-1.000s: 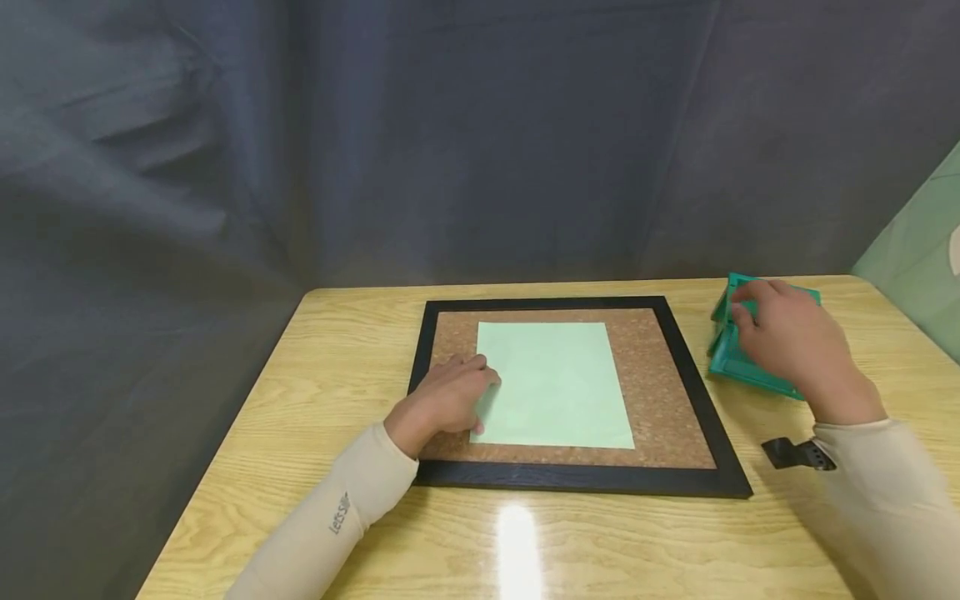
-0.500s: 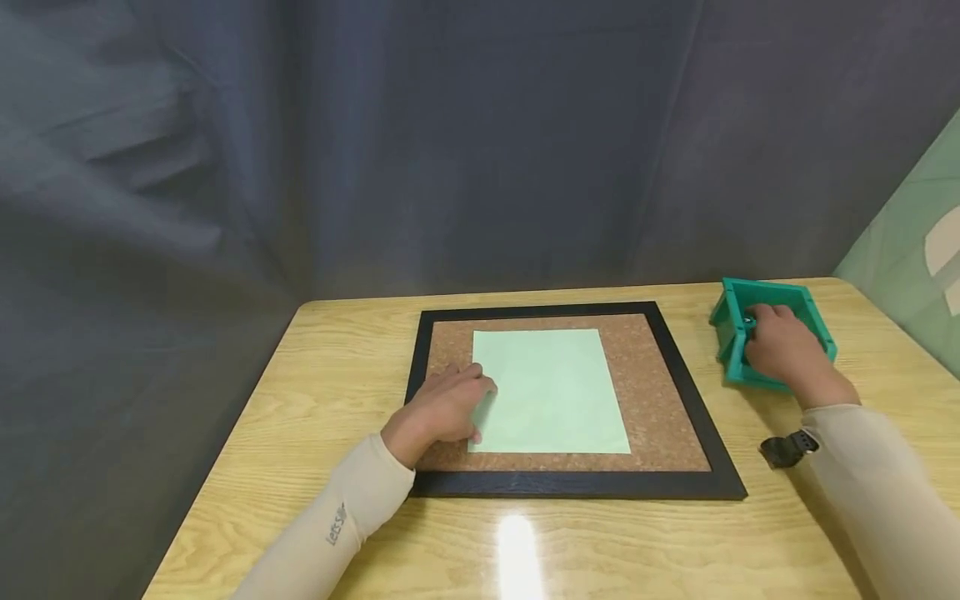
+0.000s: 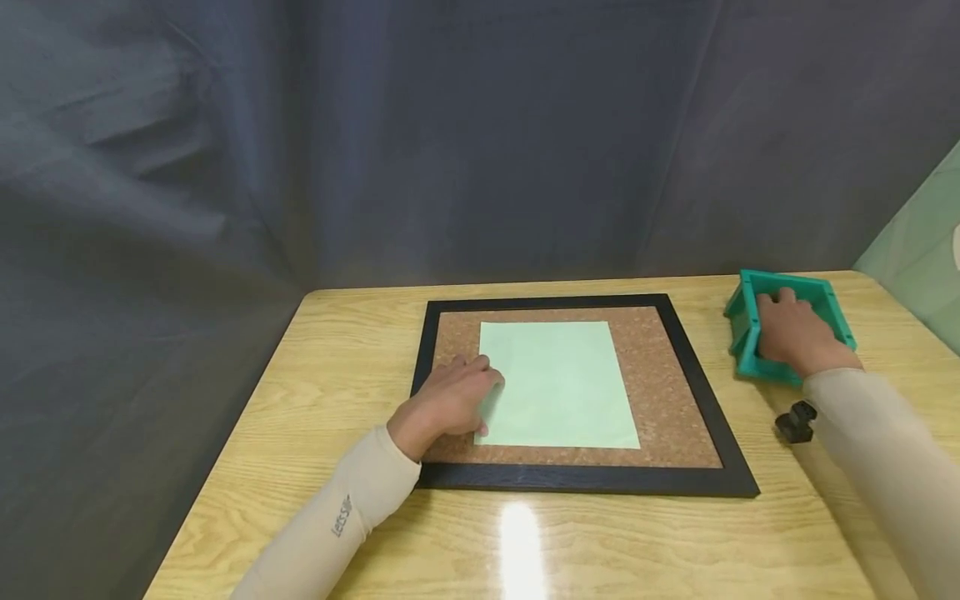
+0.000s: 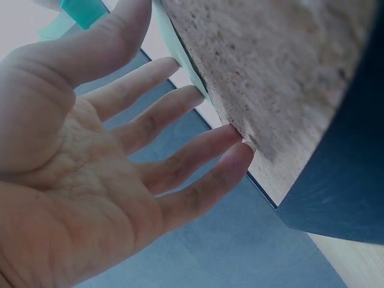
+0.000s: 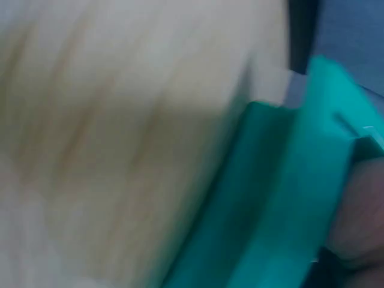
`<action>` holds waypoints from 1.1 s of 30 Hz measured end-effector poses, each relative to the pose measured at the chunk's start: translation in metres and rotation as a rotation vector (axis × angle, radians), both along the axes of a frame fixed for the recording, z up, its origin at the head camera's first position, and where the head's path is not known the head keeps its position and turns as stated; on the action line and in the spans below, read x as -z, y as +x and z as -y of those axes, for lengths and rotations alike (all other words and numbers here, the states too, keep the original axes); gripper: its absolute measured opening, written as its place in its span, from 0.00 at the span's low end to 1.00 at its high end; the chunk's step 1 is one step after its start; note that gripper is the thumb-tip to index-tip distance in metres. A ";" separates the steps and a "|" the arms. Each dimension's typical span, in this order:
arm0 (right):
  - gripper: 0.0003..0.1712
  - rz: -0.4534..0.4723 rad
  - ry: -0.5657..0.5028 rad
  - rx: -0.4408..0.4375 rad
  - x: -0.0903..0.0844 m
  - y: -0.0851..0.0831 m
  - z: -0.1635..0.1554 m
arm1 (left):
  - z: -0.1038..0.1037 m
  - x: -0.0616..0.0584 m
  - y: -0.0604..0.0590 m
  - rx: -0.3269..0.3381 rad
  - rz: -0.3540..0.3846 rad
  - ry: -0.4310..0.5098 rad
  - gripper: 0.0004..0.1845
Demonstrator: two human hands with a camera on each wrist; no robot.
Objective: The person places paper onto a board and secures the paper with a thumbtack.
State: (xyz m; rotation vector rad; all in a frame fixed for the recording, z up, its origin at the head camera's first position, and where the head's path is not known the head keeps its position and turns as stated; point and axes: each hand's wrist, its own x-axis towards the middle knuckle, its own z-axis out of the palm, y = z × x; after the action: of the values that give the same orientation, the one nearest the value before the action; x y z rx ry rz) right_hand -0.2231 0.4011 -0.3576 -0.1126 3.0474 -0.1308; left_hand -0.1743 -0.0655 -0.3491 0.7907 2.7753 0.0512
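Observation:
A pale green sheet of paper [image 3: 558,383] lies on a cork board [image 3: 667,392] with a black frame [image 3: 585,477]. My left hand [image 3: 453,396] rests at the sheet's left edge. In the left wrist view its fingertips [image 4: 225,135] touch the cork and the paper's edge, fingers spread and loosely bent, with nothing held. To the right of the board stands a teal green bin [image 3: 744,321]. My right hand [image 3: 795,332] reaches down inside it. The bin's wall [image 5: 288,210] hides most of its fingers in the right wrist view, so any grip is hidden.
The wooden table [image 3: 277,442] extends left of and in front of the board. A dark grey curtain [image 3: 487,150] hangs along the back and left. At the far right is a light green patterned surface [image 3: 918,225].
My right hand has gone from above the teal bin down into it. The bin sits slightly farther right and looks less tilted. My left hand stays on the paper's edge.

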 end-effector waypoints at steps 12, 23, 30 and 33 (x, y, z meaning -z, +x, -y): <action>0.16 -0.263 0.183 -0.029 0.011 0.001 0.010 | -0.002 -0.002 0.002 0.009 0.006 0.007 0.35; 0.23 -0.015 0.111 0.085 0.006 0.000 0.013 | -0.004 -0.001 0.002 0.016 -0.003 -0.004 0.35; 0.25 -0.057 0.164 0.114 0.005 -0.005 0.014 | -0.005 0.002 -0.001 0.008 0.002 0.001 0.35; 0.23 -0.041 0.144 0.125 0.005 -0.005 0.014 | -0.006 0.002 0.000 -0.002 0.016 0.004 0.36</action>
State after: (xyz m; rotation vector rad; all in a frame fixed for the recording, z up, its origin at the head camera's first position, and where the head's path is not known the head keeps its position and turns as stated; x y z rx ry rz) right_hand -0.2281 0.3876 -0.3630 0.0861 3.0908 0.0831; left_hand -0.1744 -0.0599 -0.3512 0.7851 2.7621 0.0626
